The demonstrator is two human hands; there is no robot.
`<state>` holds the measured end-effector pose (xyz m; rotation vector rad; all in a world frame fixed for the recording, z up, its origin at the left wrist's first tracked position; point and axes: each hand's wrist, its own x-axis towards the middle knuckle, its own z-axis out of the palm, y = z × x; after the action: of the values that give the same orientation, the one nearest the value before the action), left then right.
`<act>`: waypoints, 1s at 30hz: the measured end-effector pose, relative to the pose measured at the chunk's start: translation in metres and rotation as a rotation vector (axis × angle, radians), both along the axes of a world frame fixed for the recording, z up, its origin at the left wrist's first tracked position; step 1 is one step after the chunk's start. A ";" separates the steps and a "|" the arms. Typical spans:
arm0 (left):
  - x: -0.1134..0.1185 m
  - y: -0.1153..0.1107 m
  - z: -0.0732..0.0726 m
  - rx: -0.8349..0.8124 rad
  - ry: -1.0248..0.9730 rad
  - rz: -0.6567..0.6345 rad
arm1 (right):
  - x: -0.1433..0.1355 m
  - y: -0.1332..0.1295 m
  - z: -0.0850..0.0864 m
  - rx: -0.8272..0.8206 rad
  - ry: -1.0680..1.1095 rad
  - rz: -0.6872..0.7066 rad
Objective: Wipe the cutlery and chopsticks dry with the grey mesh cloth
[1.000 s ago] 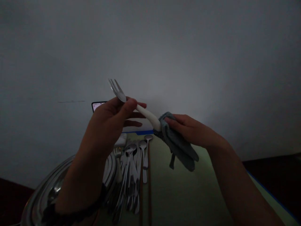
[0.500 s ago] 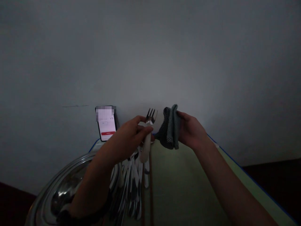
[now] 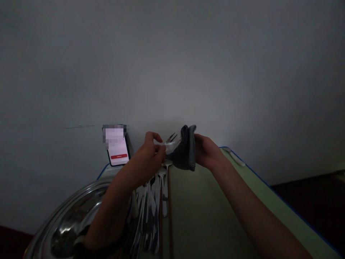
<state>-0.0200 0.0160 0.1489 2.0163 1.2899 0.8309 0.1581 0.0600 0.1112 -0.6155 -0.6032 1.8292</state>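
Lower left: a shiny metal bowl [image 3: 63, 230]. Bottom centre: piled cutlery [image 3: 148, 216]. Above it, mid-frame, I hold a fork [image 3: 172, 144], blurred, silvery-white, its tines slanting up and right. My left hand [image 3: 151, 154] pinches it, thumb and fingers nearly together. My right hand [image 3: 207, 151] is clamped on a folded grey cloth [image 3: 185, 153] just beside the tines. Beyond, left of centre, a lit phone [image 3: 118, 147] leans against the wall [image 3: 215, 72].
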 end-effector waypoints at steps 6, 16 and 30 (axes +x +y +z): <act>-0.002 -0.002 -0.001 -0.003 -0.028 -0.062 | 0.000 -0.002 0.002 -0.018 0.000 0.010; -0.007 -0.005 -0.001 -0.025 0.020 -0.175 | -0.003 -0.002 -0.001 0.095 -0.103 -0.014; -0.008 -0.008 0.002 -0.085 0.076 -0.121 | -0.009 -0.014 0.005 0.167 -0.189 0.090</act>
<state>-0.0285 0.0077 0.1505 2.0527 1.2104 0.6386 0.1486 0.0463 0.1160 -0.6612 -0.9130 1.7930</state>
